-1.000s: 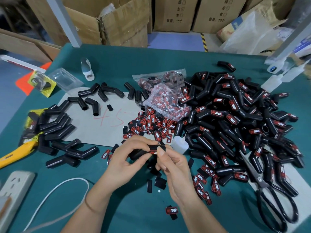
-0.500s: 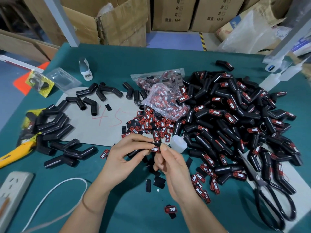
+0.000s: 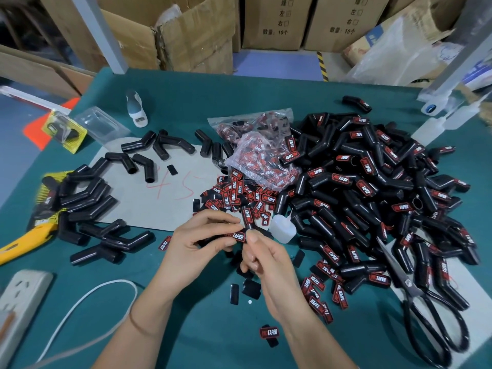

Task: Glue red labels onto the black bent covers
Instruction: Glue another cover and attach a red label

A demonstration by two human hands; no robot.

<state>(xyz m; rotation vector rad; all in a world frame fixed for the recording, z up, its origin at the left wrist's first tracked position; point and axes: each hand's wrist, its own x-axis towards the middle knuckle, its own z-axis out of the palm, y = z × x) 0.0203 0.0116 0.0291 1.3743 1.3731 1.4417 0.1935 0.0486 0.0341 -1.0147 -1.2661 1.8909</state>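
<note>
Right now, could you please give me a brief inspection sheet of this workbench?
Surface: green table, grey sheet.
Job's things: labelled covers pile; plain covers; loose labels; glue bottle.
Clutter: scissors, yellow knife, label bags.
Grippers: left hand holds a cover; right hand presses its label.
Cables: white cord, power strip.
Surroundings: cardboard boxes.

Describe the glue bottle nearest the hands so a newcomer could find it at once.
Start at the big heap of labelled black covers on the right of the green table. At the heap's near-left edge, just right of the right hand, lies the glue bottle. It is the only translucent white thing among the black and red parts there.
</note>
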